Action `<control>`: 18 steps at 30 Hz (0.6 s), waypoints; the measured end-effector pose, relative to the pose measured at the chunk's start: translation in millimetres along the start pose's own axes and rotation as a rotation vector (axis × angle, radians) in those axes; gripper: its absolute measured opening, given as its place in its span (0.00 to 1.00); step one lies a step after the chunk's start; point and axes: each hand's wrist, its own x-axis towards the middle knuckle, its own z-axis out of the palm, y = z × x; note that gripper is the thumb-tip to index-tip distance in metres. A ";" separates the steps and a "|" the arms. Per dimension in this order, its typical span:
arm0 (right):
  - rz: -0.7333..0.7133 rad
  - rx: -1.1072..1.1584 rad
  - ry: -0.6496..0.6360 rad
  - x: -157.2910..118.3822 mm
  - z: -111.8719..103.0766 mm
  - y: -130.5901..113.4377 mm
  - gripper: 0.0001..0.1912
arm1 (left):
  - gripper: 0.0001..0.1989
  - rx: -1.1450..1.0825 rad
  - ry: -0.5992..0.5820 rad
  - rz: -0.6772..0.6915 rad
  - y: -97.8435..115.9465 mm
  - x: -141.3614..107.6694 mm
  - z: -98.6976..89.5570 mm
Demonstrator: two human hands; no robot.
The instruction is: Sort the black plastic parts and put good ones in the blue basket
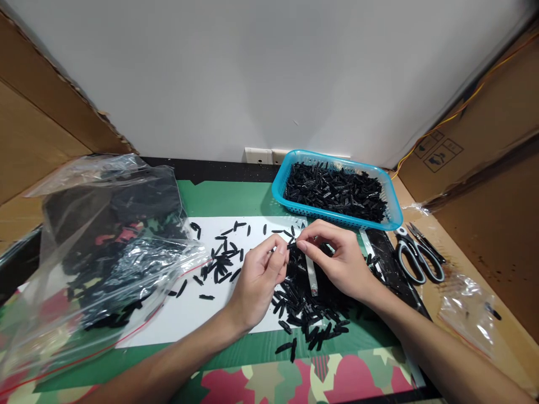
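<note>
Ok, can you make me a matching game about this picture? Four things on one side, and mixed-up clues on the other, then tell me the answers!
Things
1. Basket
2. Scissors
3. Big bag
4. Small black piece

Clues
A. See-through, over on the left
B. Between the left hand and the right hand
C. Blue, with a heap of black pieces inside
D. Black and grey, with two loops

Right pairs
1-C, 2-D, 3-A, 4-B
</note>
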 end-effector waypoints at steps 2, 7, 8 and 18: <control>-0.016 -0.019 0.006 0.0 0.4 0.1 0.04 | 0.21 0.009 0.004 0.002 0.8 0.0 1.1; -0.150 -0.091 0.049 -1.1 -0.4 -0.2 0.05 | 0.21 0.065 0.008 0.003 1.1 0.2 1.1; -0.172 -0.093 0.038 -1.4 -0.5 -0.3 0.06 | 0.20 0.079 0.006 0.003 0.7 0.0 0.7; -0.211 -0.104 -0.046 -0.5 -2.4 0.1 0.03 | 0.17 0.251 -0.014 0.035 -1.2 -7.5 -0.4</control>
